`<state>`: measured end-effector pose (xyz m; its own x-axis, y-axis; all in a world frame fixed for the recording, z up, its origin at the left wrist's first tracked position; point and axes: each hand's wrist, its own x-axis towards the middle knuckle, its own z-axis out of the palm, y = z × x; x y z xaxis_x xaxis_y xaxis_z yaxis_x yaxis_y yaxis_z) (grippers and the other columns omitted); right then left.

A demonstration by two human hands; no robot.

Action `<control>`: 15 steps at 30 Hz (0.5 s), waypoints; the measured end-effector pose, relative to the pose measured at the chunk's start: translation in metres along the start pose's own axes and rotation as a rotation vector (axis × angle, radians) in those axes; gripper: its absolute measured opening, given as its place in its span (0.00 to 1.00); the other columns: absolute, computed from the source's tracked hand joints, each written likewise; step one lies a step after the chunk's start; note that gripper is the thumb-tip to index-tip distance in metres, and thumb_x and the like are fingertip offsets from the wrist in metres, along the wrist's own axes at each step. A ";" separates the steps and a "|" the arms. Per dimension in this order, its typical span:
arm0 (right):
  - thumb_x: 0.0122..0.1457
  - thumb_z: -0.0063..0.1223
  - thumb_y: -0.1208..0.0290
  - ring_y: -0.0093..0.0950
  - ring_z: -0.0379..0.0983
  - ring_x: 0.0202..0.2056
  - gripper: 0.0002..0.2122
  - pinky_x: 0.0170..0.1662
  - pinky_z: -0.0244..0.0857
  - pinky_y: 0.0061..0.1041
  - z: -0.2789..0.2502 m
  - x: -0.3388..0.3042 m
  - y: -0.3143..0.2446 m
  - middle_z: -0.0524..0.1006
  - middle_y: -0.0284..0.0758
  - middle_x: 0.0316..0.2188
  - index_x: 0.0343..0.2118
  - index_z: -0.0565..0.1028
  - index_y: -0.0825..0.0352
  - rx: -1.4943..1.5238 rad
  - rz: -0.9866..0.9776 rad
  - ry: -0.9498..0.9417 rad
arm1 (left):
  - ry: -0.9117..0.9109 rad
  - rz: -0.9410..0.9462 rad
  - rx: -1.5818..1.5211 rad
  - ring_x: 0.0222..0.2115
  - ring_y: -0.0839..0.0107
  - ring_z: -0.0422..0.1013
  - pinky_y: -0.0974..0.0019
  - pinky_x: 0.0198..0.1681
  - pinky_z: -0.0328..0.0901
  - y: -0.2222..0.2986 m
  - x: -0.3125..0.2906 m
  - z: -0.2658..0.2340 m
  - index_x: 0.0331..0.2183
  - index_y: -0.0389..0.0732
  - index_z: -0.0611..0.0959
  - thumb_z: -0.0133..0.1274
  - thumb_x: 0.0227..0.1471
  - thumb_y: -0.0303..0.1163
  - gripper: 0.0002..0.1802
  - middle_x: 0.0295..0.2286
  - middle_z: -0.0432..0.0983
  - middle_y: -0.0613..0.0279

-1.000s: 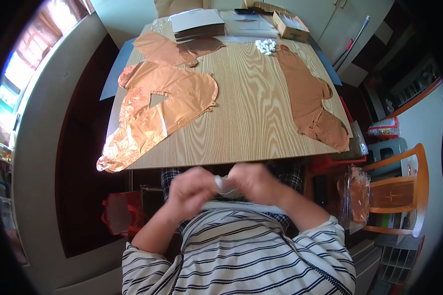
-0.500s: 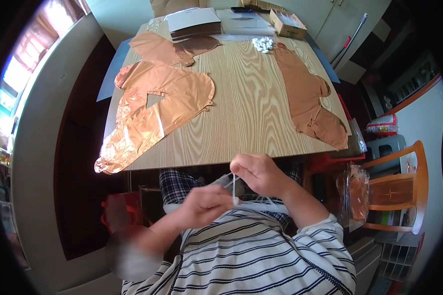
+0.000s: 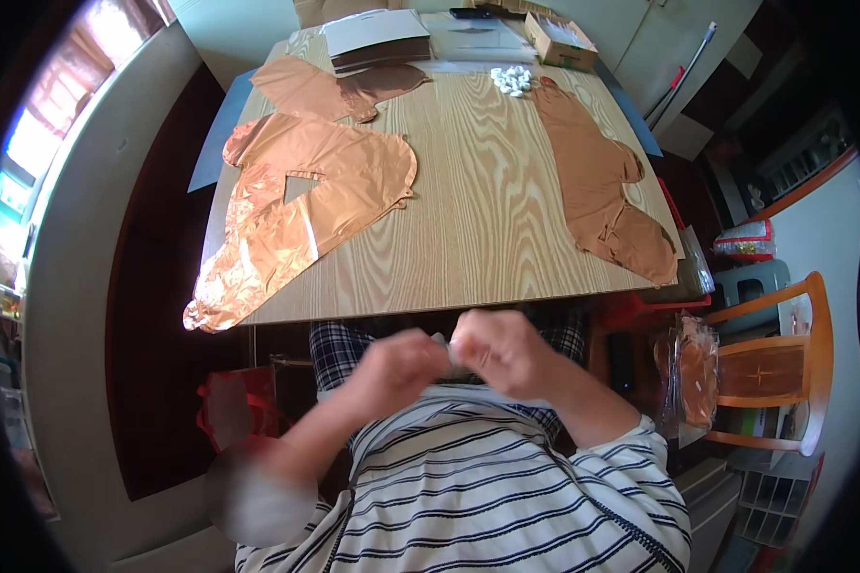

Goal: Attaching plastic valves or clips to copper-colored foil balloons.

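My left hand (image 3: 398, 365) and my right hand (image 3: 500, 351) are held together close to my chest, just below the near edge of the wooden table (image 3: 478, 220). Between their fingertips sits a small pale object (image 3: 442, 343), too small to identify. Both hands pinch it. On the table lie flat copper foil balloons: a large crumpled one (image 3: 301, 205) at the left, another (image 3: 330, 86) behind it, and a long one (image 3: 597, 186) at the right.
A heap of small white pieces (image 3: 512, 79) lies at the far middle of the table. Stacked dark sheets with white paper (image 3: 377, 38) and a cardboard box (image 3: 561, 40) stand at the back. A wooden chair (image 3: 772, 368) stands to my right.
My left hand, which had dropped lower and away to the left half a second ago, has come back up beside my right hand at the small pale object.
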<state>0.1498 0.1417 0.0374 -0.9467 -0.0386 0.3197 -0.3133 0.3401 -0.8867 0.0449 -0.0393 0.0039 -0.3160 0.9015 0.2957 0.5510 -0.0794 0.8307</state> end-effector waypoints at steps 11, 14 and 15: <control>0.60 0.50 0.71 0.37 0.71 0.24 0.07 0.32 0.65 0.31 -0.006 0.003 0.006 0.70 0.38 0.21 0.27 0.72 0.66 -0.077 0.030 0.085 | -0.030 0.012 -0.230 0.29 0.65 0.73 0.68 0.32 0.68 0.013 -0.008 0.000 0.36 0.38 0.84 0.56 0.41 0.15 0.16 0.28 0.76 0.58; 0.58 0.52 0.72 0.37 0.71 0.24 0.05 0.32 0.66 0.32 0.021 -0.015 0.026 0.70 0.37 0.22 0.28 0.72 0.66 -0.143 -0.191 -0.112 | 0.224 -0.020 -0.163 0.26 0.68 0.72 0.68 0.29 0.66 0.016 0.004 -0.018 0.29 0.36 0.84 0.56 0.43 0.14 0.09 0.26 0.76 0.59; 0.56 0.53 0.73 0.37 0.71 0.26 0.04 0.33 0.66 0.33 0.026 -0.022 0.015 0.71 0.36 0.24 0.28 0.72 0.66 -0.028 -0.116 -0.228 | 0.308 -0.062 -0.029 0.25 0.67 0.71 0.68 0.29 0.66 0.006 0.004 -0.022 0.31 0.35 0.83 0.56 0.43 0.14 0.09 0.26 0.75 0.57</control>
<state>0.1644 0.1231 0.0085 -0.8979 -0.2883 0.3326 -0.4216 0.3467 -0.8379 0.0297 -0.0456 0.0209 -0.5694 0.7344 0.3695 0.5025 -0.0448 0.8634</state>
